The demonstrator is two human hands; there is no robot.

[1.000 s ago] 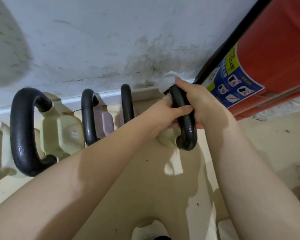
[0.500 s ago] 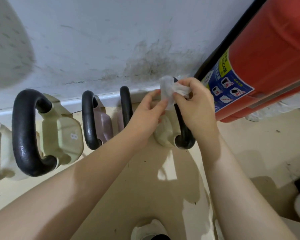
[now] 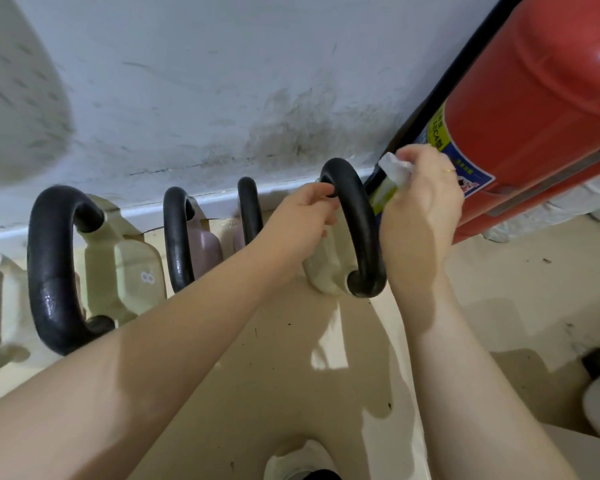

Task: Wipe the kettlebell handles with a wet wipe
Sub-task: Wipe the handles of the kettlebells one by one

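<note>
Two hands at glossy black handle, left hand gripping it, right hand pinching crumpled wipe

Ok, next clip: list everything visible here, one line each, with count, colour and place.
Cream kettlebells with black loop handles: at least five, some cut off, rowed along the wall base.
White wet wipe: one, pinched beside the rightmost handle.
Red fire extinguisher with blue and yellow label: one, far right.
Scuffed grey-white wall: one, behind.
Beige floor: one, below.
Left hand: one, fingers at the rightmost handle.
Right hand: one, holds the wipe.
</note>
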